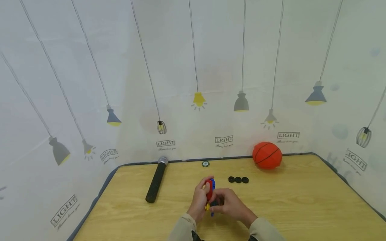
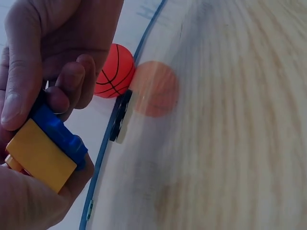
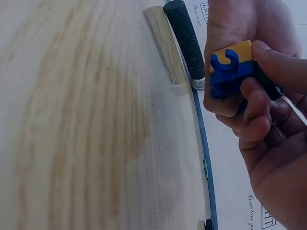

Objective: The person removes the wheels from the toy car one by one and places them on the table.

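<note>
My left hand [image 1: 198, 201] grips a toy vehicle of plastic blocks [image 1: 209, 189], red, blue and yellow, above the table. In the left wrist view its yellow block [image 2: 41, 155] and blue base [image 2: 60, 132] show close up. A blue hook [image 3: 230, 60] sticks out at one end in the right wrist view. My right hand [image 1: 230, 203] pinches a dark wheel-like piece [image 3: 267, 82] against the blue base, its thumb and fingers on either side. Fingers cover most of that piece, so whether it is attached cannot be told.
Three black wheels [image 1: 238, 179] lie in a row on the wooden table [image 1: 301, 201]. A black microphone [image 1: 156, 180] lies at the left, a red toy basketball [image 1: 267, 155] sits at the back right. A small round disc [image 1: 205, 164] lies near the back edge, before a printed wall.
</note>
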Motion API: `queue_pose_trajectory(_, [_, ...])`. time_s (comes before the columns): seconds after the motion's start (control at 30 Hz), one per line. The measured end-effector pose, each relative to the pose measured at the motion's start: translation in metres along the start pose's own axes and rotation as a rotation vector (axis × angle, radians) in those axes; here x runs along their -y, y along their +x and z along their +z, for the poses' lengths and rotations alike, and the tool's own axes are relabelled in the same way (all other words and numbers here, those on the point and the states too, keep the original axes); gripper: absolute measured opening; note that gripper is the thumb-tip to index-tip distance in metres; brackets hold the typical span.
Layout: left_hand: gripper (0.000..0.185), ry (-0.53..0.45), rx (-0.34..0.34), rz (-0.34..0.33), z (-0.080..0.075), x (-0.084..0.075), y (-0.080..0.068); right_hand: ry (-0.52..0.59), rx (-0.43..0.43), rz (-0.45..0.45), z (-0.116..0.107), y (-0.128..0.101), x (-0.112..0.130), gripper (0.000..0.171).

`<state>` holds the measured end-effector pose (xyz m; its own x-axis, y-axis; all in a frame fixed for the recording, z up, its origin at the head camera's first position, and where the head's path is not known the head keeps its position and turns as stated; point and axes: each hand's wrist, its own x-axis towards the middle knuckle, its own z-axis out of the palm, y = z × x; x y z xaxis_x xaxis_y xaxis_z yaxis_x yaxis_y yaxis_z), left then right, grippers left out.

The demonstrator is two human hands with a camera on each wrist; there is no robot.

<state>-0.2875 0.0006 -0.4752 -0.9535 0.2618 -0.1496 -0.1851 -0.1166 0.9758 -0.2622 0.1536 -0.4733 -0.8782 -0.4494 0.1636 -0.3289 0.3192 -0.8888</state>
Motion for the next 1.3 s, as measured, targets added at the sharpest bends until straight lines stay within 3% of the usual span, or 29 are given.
queue_pose_trajectory(0.27, [0.039, 0.072, 0.009, 0.065, 0.0, -0.008, 0.003, -0.013, -0.04, -0.026, -0.001, 0.003, -0.002, 0.014])
queue_pose_trajectory(0.47, [0.039, 0.089, -0.035, 0.037, -0.008, -0.013, 0.007, -0.118, -0.108, -0.098, -0.011, 0.001, 0.005, 0.009])
queue_pose_trajectory(0.63, [0.04, 0.138, 0.055, 0.046, -0.018, -0.016, 0.003, -0.079, -0.112, -0.023, -0.028, -0.005, 0.004, 0.016])
queue_pose_trajectory(0.73, [0.041, 0.105, 0.094, 0.018, -0.022, -0.017, 0.002, -0.035, -0.087, 0.024, -0.039, -0.01, 0.002, 0.023])
queue_pose_trajectory(0.93, [0.045, 0.015, 0.121, -0.001, -0.028, -0.018, -0.001, -0.004, -0.075, 0.056, -0.053, -0.015, -0.004, 0.031])
queue_pose_trajectory(1.1, [0.047, -0.018, 0.153, 0.008, -0.033, -0.018, -0.005, -0.007, -0.132, 0.107, -0.066, -0.019, -0.011, 0.029])
queue_pose_trajectory(1.3, [0.047, -0.02, 0.134, 0.004, -0.041, -0.017, -0.006, 0.016, -0.208, 0.146, -0.085, -0.024, -0.025, 0.029])
